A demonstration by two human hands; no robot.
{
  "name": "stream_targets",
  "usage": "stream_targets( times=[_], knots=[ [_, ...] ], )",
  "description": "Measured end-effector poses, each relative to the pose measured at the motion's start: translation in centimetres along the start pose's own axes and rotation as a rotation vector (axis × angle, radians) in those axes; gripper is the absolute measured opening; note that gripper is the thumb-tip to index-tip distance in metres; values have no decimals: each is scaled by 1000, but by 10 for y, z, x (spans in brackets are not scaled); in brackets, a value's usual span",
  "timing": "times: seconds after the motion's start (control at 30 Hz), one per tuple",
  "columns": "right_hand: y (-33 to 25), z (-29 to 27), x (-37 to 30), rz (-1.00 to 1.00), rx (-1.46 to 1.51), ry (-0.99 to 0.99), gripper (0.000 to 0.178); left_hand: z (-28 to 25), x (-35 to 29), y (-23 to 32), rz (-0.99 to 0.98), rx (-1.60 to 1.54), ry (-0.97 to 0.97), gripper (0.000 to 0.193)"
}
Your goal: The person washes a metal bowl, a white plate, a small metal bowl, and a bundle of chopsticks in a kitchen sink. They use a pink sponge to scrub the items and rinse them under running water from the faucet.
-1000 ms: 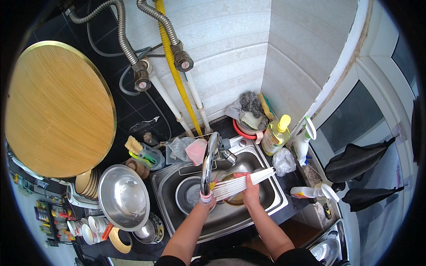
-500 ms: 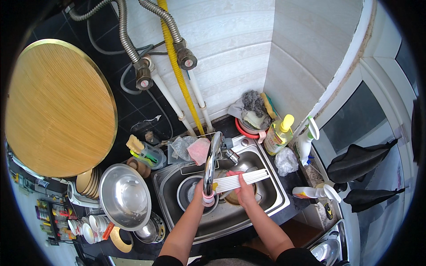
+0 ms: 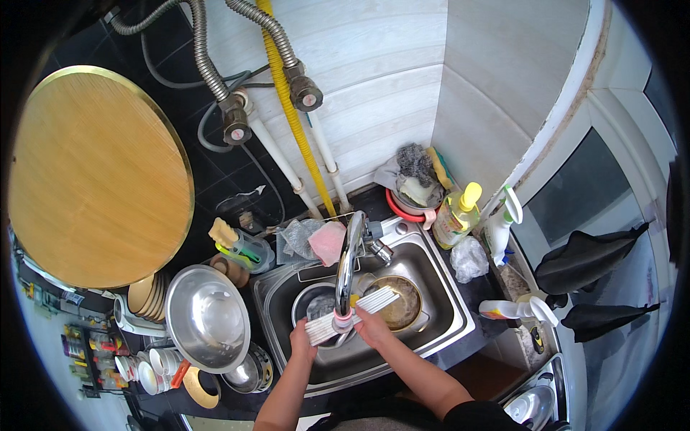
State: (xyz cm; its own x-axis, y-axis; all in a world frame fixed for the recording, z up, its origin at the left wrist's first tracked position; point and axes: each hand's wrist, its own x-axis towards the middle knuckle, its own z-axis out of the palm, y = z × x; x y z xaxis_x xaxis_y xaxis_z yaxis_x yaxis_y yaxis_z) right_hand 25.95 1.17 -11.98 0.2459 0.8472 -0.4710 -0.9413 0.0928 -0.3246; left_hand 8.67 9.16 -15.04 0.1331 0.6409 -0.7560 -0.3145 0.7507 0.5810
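Note:
A bundle of white chopsticks [image 3: 322,330] lies slantwise under the tap [image 3: 348,262], over the sink [image 3: 442,316]. My left hand [image 3: 302,340] is closed round its lower left end, while my right hand [image 3: 373,329] grips it right of the tap spout. The spout hides part of the bundle. Beneath the chopsticks, a round metal bowl [image 3: 302,302] stands in the left of the sink. To the right sits a pan [image 3: 404,305] with a brownish inside.
A large steel basin [image 3: 208,316] and several stacked bowls [image 3: 164,360] stand left of the sink. Behind it are a pink cloth [image 3: 328,243] and a red-rimmed bowl [image 3: 399,210] of scrubbers. A yellow-capped bottle [image 3: 456,215] and spray bottles [image 3: 497,233] stand at the right.
Both hands have carried the chopsticks left and toward me, from right of the tap to beneath its spout. The left hand now holds the bundle's left end, and the pan shows more.

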Motion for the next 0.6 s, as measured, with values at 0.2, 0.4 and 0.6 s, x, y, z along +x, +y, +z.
stream_targets(
  times=[0.2,0.4,0.6],
  knots=[
    [-2,-6,7,-19,-58,55,22,-12,-23,12,-56,138,-169,30],
    [5,-19,12,57,-162,49,23,13,-58,50,-541,585,-823,43],
    [18,-27,18,41,-236,-7,23,23,-46,36,-539,850,-834,26]
  ],
)
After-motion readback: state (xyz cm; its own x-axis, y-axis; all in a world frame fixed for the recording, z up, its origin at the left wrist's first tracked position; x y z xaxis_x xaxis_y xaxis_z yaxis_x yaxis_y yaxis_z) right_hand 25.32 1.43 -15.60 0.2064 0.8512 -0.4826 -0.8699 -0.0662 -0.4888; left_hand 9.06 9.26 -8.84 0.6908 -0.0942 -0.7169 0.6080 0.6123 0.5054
